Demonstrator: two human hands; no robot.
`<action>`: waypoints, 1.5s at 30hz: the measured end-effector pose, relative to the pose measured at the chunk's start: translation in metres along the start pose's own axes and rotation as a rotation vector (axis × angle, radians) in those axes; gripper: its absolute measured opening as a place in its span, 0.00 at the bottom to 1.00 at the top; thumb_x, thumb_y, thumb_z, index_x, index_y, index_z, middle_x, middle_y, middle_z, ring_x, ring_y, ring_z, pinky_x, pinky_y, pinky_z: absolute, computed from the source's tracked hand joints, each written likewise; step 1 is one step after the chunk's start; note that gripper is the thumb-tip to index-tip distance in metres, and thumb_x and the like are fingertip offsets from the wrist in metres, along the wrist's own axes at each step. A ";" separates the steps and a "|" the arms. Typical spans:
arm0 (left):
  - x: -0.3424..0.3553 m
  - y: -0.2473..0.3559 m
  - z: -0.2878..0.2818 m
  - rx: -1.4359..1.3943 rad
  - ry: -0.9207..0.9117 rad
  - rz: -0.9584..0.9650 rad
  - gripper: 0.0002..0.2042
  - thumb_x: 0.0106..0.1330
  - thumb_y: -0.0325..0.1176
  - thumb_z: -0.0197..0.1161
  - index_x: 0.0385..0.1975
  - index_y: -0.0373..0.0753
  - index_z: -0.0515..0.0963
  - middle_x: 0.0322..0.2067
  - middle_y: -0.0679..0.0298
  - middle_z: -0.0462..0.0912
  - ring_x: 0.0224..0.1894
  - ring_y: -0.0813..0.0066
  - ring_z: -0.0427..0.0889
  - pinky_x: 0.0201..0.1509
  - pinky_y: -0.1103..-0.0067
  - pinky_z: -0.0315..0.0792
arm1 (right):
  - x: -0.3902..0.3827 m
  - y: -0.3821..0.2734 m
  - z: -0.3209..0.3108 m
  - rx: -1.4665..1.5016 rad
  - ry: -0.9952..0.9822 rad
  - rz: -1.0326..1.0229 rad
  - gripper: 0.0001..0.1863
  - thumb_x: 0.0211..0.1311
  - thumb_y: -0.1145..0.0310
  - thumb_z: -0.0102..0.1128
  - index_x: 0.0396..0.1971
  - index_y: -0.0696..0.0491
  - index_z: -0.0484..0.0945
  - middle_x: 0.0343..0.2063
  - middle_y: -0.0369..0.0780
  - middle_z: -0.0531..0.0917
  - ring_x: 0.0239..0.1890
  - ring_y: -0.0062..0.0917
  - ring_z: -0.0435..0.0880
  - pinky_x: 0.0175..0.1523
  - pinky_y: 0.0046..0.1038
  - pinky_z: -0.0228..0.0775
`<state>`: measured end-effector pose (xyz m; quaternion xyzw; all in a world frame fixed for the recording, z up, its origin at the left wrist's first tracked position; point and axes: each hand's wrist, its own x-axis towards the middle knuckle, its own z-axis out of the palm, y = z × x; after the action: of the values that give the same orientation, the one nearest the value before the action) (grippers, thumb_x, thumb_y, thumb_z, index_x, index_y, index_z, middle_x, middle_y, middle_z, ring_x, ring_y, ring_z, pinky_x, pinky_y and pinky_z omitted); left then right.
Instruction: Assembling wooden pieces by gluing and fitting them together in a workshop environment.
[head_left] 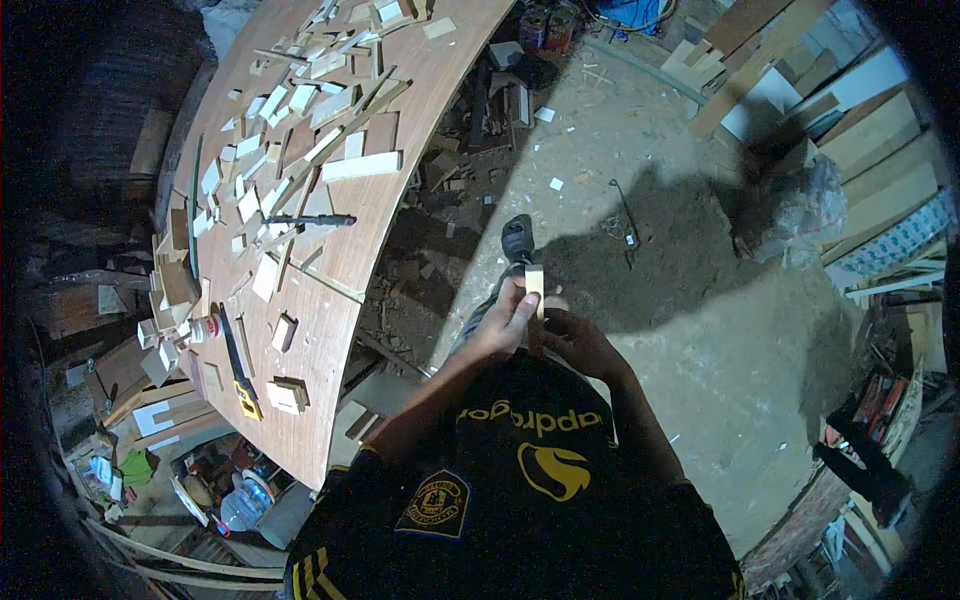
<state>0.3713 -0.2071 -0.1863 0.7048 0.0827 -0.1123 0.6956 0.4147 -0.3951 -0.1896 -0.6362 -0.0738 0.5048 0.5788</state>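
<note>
In front of my body, my left hand [502, 322] grips a short, pale wood piece [535, 280], thumb lying along its face. The piece stands roughly upright in view, its upper end sticking out past the fingers. My right hand [582, 342] is closed at the lower part of the same piece, its fingers curled in shadow and partly hidden. Left of both hands is the wooden tabletop [330, 420]. On it lie a handsaw [240, 375] with a yellow and black handle, a small stack of wood blocks [288, 396] and a single block [285, 332].
Many wood offcuts [300, 100] cover the table's far part, with a dark bar-shaped tool [310, 220] among them. Planks and boards [870, 150] lean at the right. Scraps [440, 180] litter the floor beside the table. A large clear bottle [245, 505] sits at lower left.
</note>
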 end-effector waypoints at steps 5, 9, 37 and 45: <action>0.068 -0.036 -0.009 -0.462 0.057 -0.227 0.17 0.74 0.39 0.44 0.54 0.34 0.59 0.47 0.55 0.74 0.48 0.70 0.75 0.53 0.74 0.69 | 0.040 -0.071 -0.022 -0.045 0.059 0.144 0.16 0.66 0.63 0.56 0.47 0.59 0.75 0.40 0.43 0.82 0.45 0.26 0.80 0.52 0.31 0.71; 0.124 -0.045 -0.031 -0.287 0.023 -0.250 0.18 0.74 0.40 0.45 0.54 0.32 0.61 0.47 0.55 0.77 0.48 0.68 0.77 0.54 0.78 0.71 | 0.089 -0.080 -0.053 -0.096 0.079 0.210 0.18 0.63 0.65 0.59 0.49 0.59 0.74 0.40 0.42 0.83 0.44 0.26 0.81 0.52 0.31 0.71; 0.570 -0.554 -0.132 0.659 0.450 -0.336 0.15 0.63 0.39 0.55 0.45 0.39 0.74 0.41 0.46 0.79 0.44 0.47 0.79 0.50 0.61 0.72 | 0.290 0.270 -0.223 0.240 0.146 0.601 0.10 0.61 0.71 0.59 0.38 0.56 0.69 0.32 0.39 0.78 0.36 0.22 0.78 0.32 0.24 0.72; 0.629 -0.660 -0.203 0.829 0.520 -0.127 0.18 0.62 0.41 0.56 0.50 0.42 0.74 0.50 0.44 0.75 0.56 0.46 0.71 0.63 0.61 0.63 | 0.303 0.240 -0.213 0.580 0.171 0.638 0.11 0.58 0.78 0.60 0.32 0.53 0.65 0.30 0.38 0.77 0.36 0.23 0.77 0.40 0.24 0.68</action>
<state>0.8047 -0.0174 -0.9919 0.9205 0.2446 0.0014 0.3046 0.5971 -0.4074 -0.5916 -0.4781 0.3193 0.6035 0.5525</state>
